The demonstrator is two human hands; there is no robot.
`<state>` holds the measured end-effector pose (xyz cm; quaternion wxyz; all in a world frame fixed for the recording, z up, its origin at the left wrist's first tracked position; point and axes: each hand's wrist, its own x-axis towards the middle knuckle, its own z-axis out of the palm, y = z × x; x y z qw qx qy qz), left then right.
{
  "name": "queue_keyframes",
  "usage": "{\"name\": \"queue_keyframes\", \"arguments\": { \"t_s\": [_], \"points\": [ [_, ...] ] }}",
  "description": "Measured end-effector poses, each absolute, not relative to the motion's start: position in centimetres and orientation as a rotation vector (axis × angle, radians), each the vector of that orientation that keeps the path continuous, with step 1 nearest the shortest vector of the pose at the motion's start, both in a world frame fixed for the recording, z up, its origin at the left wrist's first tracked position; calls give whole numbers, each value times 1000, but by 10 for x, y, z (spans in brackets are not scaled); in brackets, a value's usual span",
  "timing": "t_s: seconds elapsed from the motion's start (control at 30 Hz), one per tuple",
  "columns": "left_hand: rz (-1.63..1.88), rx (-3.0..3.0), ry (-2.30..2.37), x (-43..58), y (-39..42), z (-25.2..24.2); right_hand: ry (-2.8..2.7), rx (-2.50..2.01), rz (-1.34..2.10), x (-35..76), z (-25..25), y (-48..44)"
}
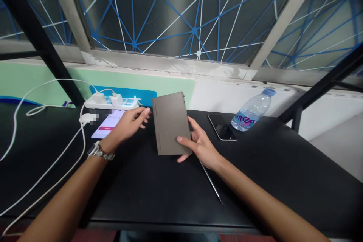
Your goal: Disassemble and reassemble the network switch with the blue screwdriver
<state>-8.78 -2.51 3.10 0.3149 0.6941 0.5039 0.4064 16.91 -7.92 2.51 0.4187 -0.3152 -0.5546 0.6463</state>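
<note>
Hovering: left hand (129, 124) open, empty, fingertips just beside grey notebook (170, 123)
Gripping: right hand (200, 143) curled around notebook's lower right edge, thumb on cover, over black table (147, 200)
Lying: smartphone (222, 127) right of notebook, water bottle (252, 111) beyond

We can't read the screen (106, 126): its text is too small, and a pixelated patch (93, 118) blurs the spot beside it. The right hand (200, 143) hides part of the book (170, 124) and the pen's (211, 183) upper end; the picture's bottom edge cuts off both forearms (62, 206).
</note>
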Motion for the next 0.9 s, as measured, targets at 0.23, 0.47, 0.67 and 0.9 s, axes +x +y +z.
{"name": "queue_keyframes", "arguments": {
  "t_s": [0.23, 0.47, 0.67, 0.9],
  "points": [
    [457, 2050, 1559, -125, -13, 21, -1638, -917, 1078, 177, 20, -74],
    [320, 2055, 1602, -123, -15, 23, -2045, -952, 375, 181, 18, -74],
    [325, 2207, 1631, -117, -16, 22, -2270, -1092, 112, 179, 10, -72],
    [472, 2106, 1610, -118, -16, 26, -2407, -1200, -96, 173, 3, -71]
  ]
}}
